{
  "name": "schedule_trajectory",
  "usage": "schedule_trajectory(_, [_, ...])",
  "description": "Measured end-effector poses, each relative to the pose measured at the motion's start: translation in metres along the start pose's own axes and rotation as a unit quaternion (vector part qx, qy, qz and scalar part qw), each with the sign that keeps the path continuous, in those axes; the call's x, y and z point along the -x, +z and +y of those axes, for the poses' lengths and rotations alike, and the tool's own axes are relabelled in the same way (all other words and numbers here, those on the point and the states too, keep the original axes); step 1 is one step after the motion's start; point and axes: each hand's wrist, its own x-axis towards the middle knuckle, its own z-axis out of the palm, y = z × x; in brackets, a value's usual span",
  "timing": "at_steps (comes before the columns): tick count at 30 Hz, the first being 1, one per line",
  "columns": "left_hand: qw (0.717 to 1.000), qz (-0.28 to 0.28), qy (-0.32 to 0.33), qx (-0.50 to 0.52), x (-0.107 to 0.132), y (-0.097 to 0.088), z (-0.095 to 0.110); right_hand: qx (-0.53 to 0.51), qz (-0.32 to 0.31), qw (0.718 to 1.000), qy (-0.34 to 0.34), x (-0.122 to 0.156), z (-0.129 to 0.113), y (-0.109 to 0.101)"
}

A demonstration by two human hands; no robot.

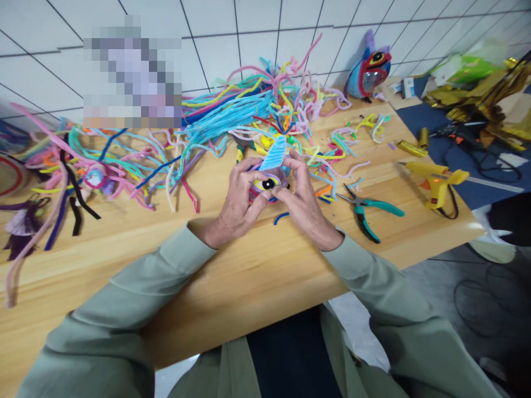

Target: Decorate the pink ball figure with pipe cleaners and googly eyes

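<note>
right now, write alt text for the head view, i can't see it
A left hand and right hand hold a small figure with a yellow-and-black eye and striped blue crest over a wooden table. Colorful fuzzy stems spread beyond them; teal-handled pliers and a yellow glue gun are to the right.

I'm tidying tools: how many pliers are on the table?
2: teal pliers right of the right hand; what looks like a yellow-handled pair beyond the left hand, partly covered. More may hide under the fuzzy stems.
</note>
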Motion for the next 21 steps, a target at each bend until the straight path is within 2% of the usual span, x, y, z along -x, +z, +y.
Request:
schedule_trajectory(10, [1.000, -0.023, -0.018, -0.001, 0.001, -0.003, 0.000, -0.008, -0.002, 1.000, -0.004, -0.001, 0.001, -0.001])
schedule_trajectory(13, [1.000, -0.016, -0.022, 0.002, 0.002, -0.003, 0.000, 0.043, 0.029, 0.997, -0.050, 0.001, 0.000, -0.005])
schedule_trajectory(17, [0.999, -0.013, -0.026, -0.012, 0.002, -0.002, 0.001, 0.145, 0.071, 0.978, -0.135, 0.003, -0.007, -0.012])
schedule_trajectory(21, [0.999, -0.018, -0.028, -0.010, 0.002, -0.003, 0.001, 0.177, 0.050, 0.967, -0.178, 0.002, -0.012, -0.012])
